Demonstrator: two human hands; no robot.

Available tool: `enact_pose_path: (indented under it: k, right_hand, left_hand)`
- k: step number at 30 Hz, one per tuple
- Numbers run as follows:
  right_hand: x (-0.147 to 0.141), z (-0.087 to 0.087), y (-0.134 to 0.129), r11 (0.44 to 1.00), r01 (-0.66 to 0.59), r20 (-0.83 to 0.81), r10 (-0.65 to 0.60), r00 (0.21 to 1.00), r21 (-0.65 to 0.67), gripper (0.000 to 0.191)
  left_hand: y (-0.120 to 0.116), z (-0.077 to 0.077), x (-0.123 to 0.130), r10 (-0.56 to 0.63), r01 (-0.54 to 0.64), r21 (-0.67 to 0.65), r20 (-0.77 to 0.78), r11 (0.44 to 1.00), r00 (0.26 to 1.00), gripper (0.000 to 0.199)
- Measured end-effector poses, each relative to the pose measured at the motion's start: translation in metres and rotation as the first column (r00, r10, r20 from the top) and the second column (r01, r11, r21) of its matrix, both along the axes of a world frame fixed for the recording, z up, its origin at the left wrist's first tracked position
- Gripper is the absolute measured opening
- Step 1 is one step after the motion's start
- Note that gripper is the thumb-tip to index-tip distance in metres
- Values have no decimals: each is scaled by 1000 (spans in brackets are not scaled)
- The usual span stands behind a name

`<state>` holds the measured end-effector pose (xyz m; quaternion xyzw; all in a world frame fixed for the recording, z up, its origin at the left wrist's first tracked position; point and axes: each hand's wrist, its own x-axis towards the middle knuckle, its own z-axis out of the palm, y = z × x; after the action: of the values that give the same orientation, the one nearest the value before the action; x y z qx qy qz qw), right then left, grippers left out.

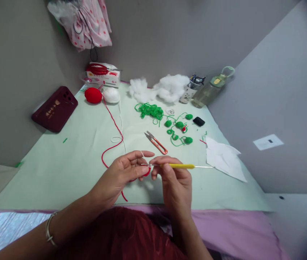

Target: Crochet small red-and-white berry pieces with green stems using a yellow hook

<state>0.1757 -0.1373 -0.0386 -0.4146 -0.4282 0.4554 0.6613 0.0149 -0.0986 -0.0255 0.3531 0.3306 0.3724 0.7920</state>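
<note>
My left hand (127,168) pinches a small red crochet piece (147,171), with white yarn (143,154) running up over its fingers. In my right hand (176,180) is a crochet hook (181,166) with a yellow handle, held near level. The hook's thin metal tip reaches the top of the red piece, between the two hands. Fingers hide most of the piece. A red yarn strand (112,147) trails from the red yarn ball (93,95) toward my left hand. The white yarn ball (111,95) sits beside the red one.
Orange thread snips (156,142) lie just beyond my hands. Behind them are green yarn (150,111), several green crocheted balls (179,125) and white stuffing (171,87). A bottle (210,90), pen cup (189,91) and white paper (223,157) are at right; a dark red phone-shaped case (56,109) is left.
</note>
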Motion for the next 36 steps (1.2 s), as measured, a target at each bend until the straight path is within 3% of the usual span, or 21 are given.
enact_pose_path:
  k: [18,25,36]
  right_hand:
    - [-2,-6,-1,984,156,205,-171,964,85,15]
    - [-5,-3,-1,982,146,176,-165,970,116,16]
    - [-4,-2,-1,988,130,183,-143,973,81,16]
  left_hand:
    - [-3,-2,1,52,-52,28,-2,998,999,21]
    - [-4,-3,-1,125,-112,152,-77,982,989,16]
    - [-4,-3,0,120,-106,154,-83,982,989,22]
